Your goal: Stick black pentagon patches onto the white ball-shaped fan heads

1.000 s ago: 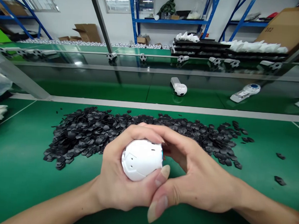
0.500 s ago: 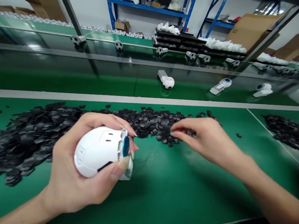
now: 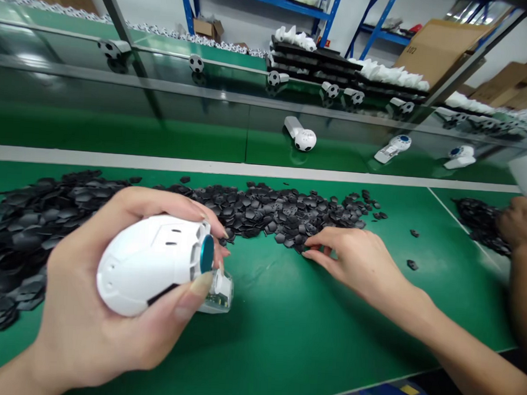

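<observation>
My left hand (image 3: 120,308) is closed around a rounded white plastic device (image 3: 149,268) with a blue disc on its end. Below the disc, a clear-cased part (image 3: 218,292) with a circuit board inside sticks out. My right hand (image 3: 353,255) pinches with thumb and fingertips at the front edge of a spread of small flat black plastic pieces (image 3: 254,212). One such piece seems to be between the fingertips, mostly hidden by them. More black pieces (image 3: 68,211) are heaped behind and left of my left hand.
Beyond a white rail (image 3: 181,164), a green conveyor belt (image 3: 182,137) carries white devices, one with black ball-like patches (image 3: 305,139). A co-worker's hand (image 3: 525,217) is at the right, near another black pile (image 3: 478,220). Stacked black trays (image 3: 315,61) stand behind.
My left hand with the white device has shifted left in view. My right hand stays pinched at the pile, slightly lower. A co-worker's hand shows more fully at right, and belt devices have shifted.
</observation>
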### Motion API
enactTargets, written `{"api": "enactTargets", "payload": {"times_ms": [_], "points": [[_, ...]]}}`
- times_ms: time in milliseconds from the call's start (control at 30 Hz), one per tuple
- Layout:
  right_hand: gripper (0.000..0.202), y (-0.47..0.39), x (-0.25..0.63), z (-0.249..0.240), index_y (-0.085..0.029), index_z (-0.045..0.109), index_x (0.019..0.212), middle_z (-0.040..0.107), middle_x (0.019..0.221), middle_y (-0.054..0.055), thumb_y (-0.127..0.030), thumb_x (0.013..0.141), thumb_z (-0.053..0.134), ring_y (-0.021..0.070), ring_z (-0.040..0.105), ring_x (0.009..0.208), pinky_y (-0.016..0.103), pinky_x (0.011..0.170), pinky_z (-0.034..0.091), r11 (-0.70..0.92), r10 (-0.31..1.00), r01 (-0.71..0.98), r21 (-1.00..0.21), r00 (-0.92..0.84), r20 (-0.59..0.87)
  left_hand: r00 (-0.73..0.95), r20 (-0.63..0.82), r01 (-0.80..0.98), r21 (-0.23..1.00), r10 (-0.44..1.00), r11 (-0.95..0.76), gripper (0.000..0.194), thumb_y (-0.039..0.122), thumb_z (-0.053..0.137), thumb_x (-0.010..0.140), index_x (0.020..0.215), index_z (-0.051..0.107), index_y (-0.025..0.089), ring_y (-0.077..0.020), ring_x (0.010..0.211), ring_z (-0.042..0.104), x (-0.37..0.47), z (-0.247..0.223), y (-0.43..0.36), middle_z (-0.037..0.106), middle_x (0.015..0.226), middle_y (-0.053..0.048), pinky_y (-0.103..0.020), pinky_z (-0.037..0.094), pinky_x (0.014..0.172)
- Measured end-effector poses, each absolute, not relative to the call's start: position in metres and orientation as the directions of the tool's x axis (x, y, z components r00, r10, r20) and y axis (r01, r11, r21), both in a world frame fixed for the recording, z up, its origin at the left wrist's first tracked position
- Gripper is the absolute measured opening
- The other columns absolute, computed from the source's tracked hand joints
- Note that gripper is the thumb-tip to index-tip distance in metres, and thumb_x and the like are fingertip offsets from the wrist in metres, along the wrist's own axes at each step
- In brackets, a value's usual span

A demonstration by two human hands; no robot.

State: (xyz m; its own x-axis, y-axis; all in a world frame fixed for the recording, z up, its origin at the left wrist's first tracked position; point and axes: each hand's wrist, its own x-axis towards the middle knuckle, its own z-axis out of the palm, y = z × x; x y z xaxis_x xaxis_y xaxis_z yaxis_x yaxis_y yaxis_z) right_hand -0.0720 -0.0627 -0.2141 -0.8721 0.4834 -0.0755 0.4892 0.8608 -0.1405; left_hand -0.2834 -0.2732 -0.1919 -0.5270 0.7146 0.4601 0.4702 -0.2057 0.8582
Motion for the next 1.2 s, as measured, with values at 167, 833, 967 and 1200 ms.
{"api": "enactTargets", "payload": {"times_ms": [167,833,967,1200], "points": [[0.015,-0.069,-0.074,-0.217,-0.028,0.085,0.111,0.083,0.11,-0.001,-0.028,0.098,0.077,0.0164,0.074,0.069,0.029,0.061,0.044,0.842,0.522,0.528,-0.11,-0.849,-0.077,-0.52,0.446,0.469,0.862,0.729,-0.193,0.031,0.04,0.087,0.079,0.106,0.072,0.035,-0.0306,0.076,0.076,-0.29,-0.195,-0.279,0.076,0.095,-0.007,-0.039,0.067,0.055],[0.021,-0.097,-0.093,-0.204,-0.017,0.078,0.09,0.076,0.088,0.007,0.001,0.091,0.068,0.0262,0.076,0.079,0.033,0.055,0.024,0.89,0.443,0.384,0.247,-0.857,-0.262,-0.61,0.398,0.436,0.891,0.686,-0.13,0.03,0.04,0.088,0.08,0.102,0.069,0.033,-0.0245,0.075,0.078,-0.278,-0.189,-0.276,0.078,0.095,0.0,-0.03,0.065,0.055],[0.034,-0.103,-0.086,-0.221,-0.011,0.079,0.085,0.073,0.08,0.012,0.012,0.069,0.06,0.0248,0.071,0.065,0.033,0.053,0.034,0.907,0.211,0.183,0.379,-0.977,-0.032,-0.599,0.384,0.42,0.898,0.702,-0.133,0.032,0.039,0.089,0.08,0.103,0.069,0.032,-0.0222,0.07,0.078,-0.278,-0.19,-0.278,0.079,0.098,0.002,-0.028,0.066,0.055],[0.024,-0.094,-0.085,-0.23,-0.015,0.07,0.073,0.069,0.07,0.008,0.008,0.078,0.063,0.0209,0.066,0.058,0.031,0.051,0.037,0.93,0.17,0.191,0.316,-0.981,0.092,-0.52,0.516,0.577,0.8,0.681,-0.165,0.032,0.029,0.085,0.082,0.111,0.072,0.03,-0.0238,0.086,0.081,-0.29,-0.195,-0.281,0.08,0.107,-0.001,-0.03,0.067,0.065]]}}
